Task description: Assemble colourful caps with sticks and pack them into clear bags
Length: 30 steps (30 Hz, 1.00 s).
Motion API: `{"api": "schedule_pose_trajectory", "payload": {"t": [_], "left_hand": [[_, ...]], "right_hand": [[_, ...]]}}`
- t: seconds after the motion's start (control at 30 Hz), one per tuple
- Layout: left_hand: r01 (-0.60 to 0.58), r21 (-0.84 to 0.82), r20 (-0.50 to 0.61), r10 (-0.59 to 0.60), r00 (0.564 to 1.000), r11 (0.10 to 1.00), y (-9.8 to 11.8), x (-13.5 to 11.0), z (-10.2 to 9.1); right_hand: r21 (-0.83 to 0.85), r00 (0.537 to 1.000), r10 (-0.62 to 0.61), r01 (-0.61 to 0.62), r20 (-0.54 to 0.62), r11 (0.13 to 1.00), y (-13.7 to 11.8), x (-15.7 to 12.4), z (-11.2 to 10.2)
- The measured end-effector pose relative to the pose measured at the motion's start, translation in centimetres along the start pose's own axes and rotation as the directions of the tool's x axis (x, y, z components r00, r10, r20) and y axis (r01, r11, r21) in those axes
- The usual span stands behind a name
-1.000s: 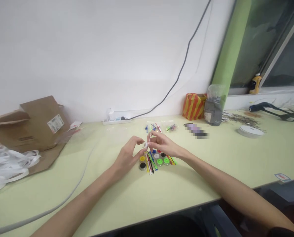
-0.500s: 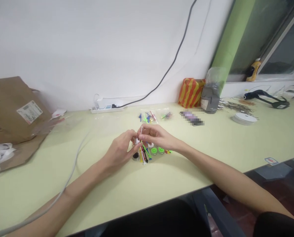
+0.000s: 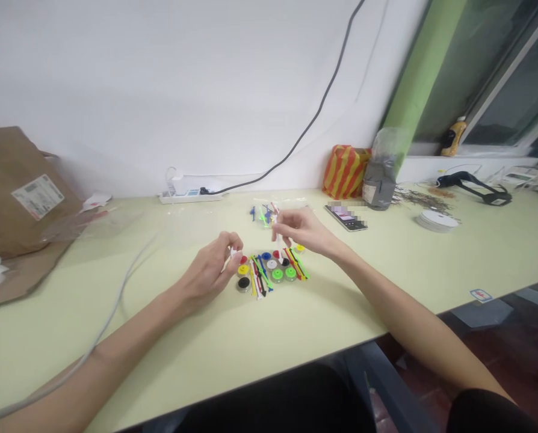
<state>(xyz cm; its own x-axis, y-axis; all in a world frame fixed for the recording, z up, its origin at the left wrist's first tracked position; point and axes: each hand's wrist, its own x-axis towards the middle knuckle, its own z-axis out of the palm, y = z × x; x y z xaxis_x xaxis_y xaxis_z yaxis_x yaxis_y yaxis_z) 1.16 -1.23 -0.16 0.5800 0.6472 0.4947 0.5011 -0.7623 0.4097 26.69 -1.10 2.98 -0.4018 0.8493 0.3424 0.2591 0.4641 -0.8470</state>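
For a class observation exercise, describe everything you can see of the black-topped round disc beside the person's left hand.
The black-topped round disc is a short, squat cylinder lying flat on the pale green tabletop. A grey rim, plastic-looking, surrounds its black centre. It stands at the near-left end of a group of small coloured parts, just in front of a yellow-topped disc. The left hand is near it but not touching.

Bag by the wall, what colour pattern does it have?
Bag: orange and yellow diagonal stripes, best in head view.
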Motion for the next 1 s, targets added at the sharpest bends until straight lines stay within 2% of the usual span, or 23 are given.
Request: {"api": "schedule_pose_trajectory", "payload": {"t": [0.1,0.23,0.37,0.53,0.63,0.83,0.93,1.0], "left_hand": [[0.029,0.019,0.026,-0.03,0.999,0.999,-0.3,0.0,0.1],[0.054,0.037,0.045,-0.056,0.997,0.998,-0.6,-0.1,0.1],[0.042,0.053,0.046,-0.045,0.998,0.998,-0.7,0.0,0.1],[0.041,0.093,0.056,-0.047,0.997,0.995,-0.8,0.3,0.3],[0.025,0.126,0.036,-0.03,0.999,0.992,-1.1,0.5,0.6],[-0.14,0.146,0.009,0.14,0.99,0.979,-1.5,0.7,0.7],[-0.161,0.157,0.012,0.161,0.987,0.974,-1.5,0.7,0.6],[-0.156,0.158,0.015,0.156,0.988,0.975,-1.5,0.6,0.6]], "right_hand": [[-0.326,0.995,0.095,-0.099,-0.029,0.94,1.1,0.2,-1.4],[-0.648,0.974,0.211,-0.108,0.084,0.754,2.2,0.1,-2.1],[-0.759,0.927,0.341,-0.109,0.155,0.642,2.4,-0.2,-2.4],[-0.836,0.908,0.405,-0.14,0.105,0.53,2.3,-0.1,-2.2],[-0.852,0.905,0.413,-0.135,0.102,0.506,2.1,-0.1,-2.0],[-0.857,0.906,0.415,-0.148,0.083,0.494,2.1,-0.2,-1.9],[-0.818,0.942,0.334,-0.172,0.026,0.549,2.3,-0.1,-1.9],[-0.747,0.974,0.225,-0.163,-0.019,0.644,2.2,-0.1,-1.5]]}}
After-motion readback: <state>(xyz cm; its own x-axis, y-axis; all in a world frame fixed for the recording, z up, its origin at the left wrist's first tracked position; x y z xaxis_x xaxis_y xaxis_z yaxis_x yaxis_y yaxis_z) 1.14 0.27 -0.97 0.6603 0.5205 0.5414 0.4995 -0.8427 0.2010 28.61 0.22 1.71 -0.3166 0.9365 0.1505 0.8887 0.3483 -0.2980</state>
